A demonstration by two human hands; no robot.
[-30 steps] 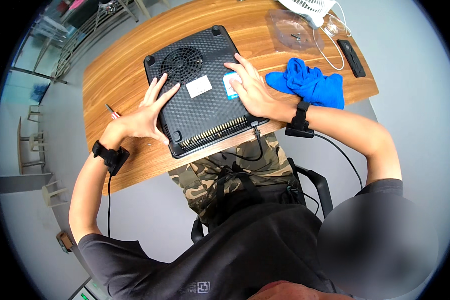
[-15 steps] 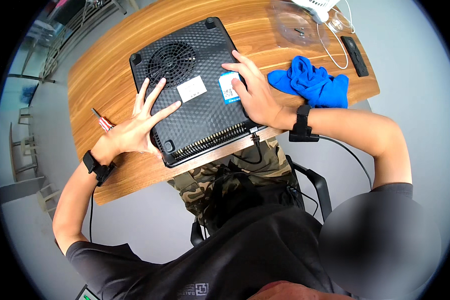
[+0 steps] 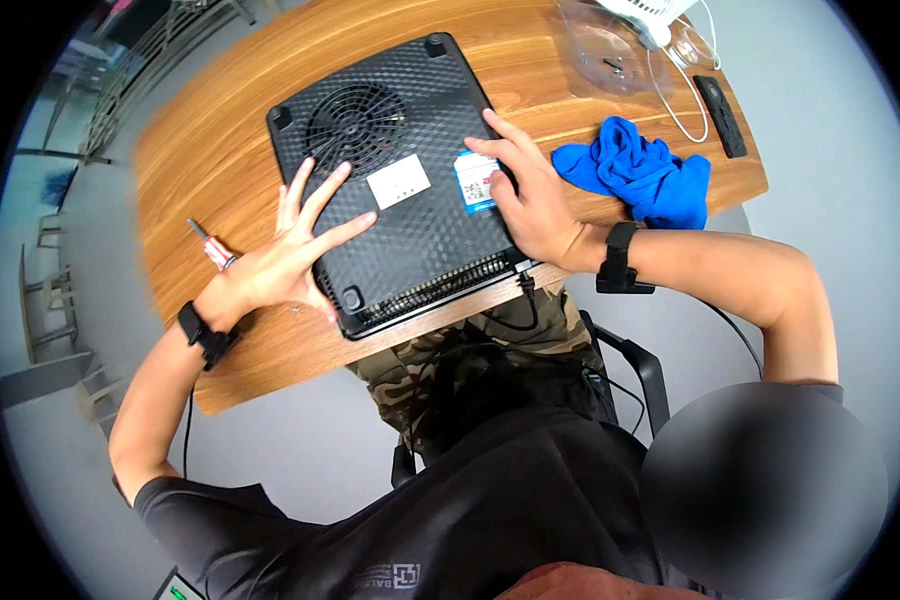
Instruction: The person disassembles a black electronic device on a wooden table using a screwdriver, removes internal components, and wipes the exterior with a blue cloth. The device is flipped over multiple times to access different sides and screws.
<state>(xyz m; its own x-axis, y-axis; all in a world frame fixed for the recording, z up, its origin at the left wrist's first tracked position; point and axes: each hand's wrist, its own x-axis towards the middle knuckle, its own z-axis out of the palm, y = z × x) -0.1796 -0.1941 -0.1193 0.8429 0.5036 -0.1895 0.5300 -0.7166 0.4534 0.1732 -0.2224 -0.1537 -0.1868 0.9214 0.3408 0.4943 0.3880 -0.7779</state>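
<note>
The black vented unit (image 3: 410, 240) lies on the bench (image 3: 215, 135), near side just inside the front edge, open wood beyond its far side. The left hand (image 3: 278, 262) rests on the left edge, grip spread wide; the right hand (image 3: 542, 205) rests on the right edge, grip loosely open.

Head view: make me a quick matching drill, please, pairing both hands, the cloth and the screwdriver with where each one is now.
Things
1. Screwdriver
2. Blue cloth
3. Left hand
4. Right hand

Places
A. Crumpled, to the right of the black appliance
B. On the appliance, by the blue-and-white sticker
C. On the table, to the left of the appliance
D. Spread, near the round vent grille

Pairs: 1-C, 2-A, 3-D, 4-B
</note>
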